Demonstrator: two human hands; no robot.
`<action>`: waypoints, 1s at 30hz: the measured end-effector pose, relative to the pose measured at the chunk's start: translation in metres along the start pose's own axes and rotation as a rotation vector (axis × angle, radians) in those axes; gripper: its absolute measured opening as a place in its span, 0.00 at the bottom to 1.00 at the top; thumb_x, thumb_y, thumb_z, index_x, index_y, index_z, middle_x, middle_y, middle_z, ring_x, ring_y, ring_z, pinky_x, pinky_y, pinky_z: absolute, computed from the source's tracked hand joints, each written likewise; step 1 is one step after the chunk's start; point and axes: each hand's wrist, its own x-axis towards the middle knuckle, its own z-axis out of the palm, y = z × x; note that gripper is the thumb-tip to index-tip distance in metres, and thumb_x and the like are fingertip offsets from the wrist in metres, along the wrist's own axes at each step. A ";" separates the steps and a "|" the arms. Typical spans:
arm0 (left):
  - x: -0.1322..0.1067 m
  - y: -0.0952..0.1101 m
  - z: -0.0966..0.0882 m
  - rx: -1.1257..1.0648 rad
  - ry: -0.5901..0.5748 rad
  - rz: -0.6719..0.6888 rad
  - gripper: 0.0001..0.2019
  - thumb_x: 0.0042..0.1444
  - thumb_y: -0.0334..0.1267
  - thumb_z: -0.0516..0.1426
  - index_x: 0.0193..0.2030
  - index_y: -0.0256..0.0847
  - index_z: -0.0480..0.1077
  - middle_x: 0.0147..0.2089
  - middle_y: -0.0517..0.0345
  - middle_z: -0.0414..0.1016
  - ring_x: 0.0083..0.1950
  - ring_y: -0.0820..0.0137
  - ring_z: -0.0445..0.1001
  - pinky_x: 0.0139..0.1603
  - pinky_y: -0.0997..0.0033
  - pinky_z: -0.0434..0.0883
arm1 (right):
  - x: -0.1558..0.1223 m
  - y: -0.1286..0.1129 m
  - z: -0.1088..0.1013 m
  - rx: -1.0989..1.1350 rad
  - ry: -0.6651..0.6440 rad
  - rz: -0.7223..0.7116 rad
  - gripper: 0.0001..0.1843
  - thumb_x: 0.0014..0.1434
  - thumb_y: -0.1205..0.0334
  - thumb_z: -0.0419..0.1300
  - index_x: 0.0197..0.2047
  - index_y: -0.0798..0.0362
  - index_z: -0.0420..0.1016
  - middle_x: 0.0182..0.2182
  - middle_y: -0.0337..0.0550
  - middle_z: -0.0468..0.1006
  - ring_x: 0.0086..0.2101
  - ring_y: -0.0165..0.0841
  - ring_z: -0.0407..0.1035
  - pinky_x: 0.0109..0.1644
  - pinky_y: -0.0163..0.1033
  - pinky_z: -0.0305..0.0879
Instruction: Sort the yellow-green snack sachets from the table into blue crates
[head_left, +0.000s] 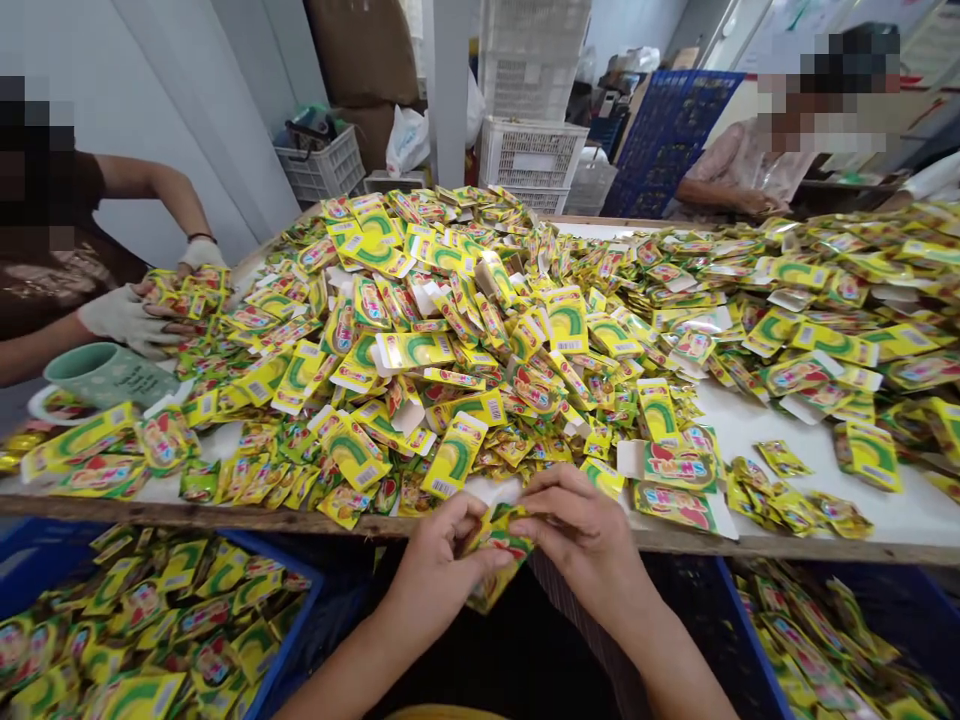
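The yellow packets (450,455) look like thin printed card, lightly glossy; the small sachets (780,458) shine like foil. The surface (757,425) is smooth matt white with a worn wooden edge. The crates (296,610) are blue plastic, the mug (105,375) glazed ceramic.

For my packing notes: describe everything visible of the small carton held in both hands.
The carton is small, yellow and green with red print, seemingly glossy thin card. It is held tilted just below the table edge. The left hand grips its left side, the right hand its upper right; fingers hide much of it.
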 end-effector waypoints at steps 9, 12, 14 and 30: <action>-0.054 -0.040 -0.009 -0.294 0.033 -0.231 0.18 0.40 0.37 0.69 0.35 0.37 0.68 0.32 0.61 0.74 0.32 0.74 0.69 0.34 0.77 0.65 | -0.046 0.001 0.041 0.211 -0.468 0.090 0.10 0.62 0.57 0.57 0.39 0.46 0.80 0.44 0.45 0.73 0.48 0.37 0.64 0.53 0.43 0.62; -0.058 -0.034 -0.016 -0.399 0.063 -0.245 0.14 0.51 0.43 0.64 0.40 0.36 0.72 0.37 0.55 0.76 0.38 0.70 0.72 0.40 0.74 0.67 | -0.057 0.006 0.042 0.388 -0.262 0.414 0.13 0.61 0.53 0.58 0.43 0.51 0.77 0.36 0.45 0.75 0.35 0.32 0.69 0.39 0.37 0.67; -0.060 -0.030 -0.020 -0.502 0.056 -0.284 0.16 0.58 0.47 0.57 0.41 0.35 0.73 0.39 0.51 0.77 0.39 0.68 0.72 0.41 0.72 0.68 | -0.063 0.006 0.047 0.541 -0.297 0.673 0.16 0.60 0.49 0.58 0.39 0.54 0.74 0.23 0.38 0.71 0.21 0.26 0.62 0.22 0.30 0.60; -0.061 -0.030 -0.038 -0.059 0.184 -0.189 0.10 0.44 0.41 0.67 0.31 0.38 0.79 0.33 0.55 0.77 0.36 0.69 0.73 0.39 0.74 0.69 | -0.071 -0.001 0.059 0.679 -0.276 0.543 0.17 0.57 0.48 0.61 0.36 0.53 0.83 0.33 0.45 0.72 0.27 0.27 0.69 0.24 0.30 0.68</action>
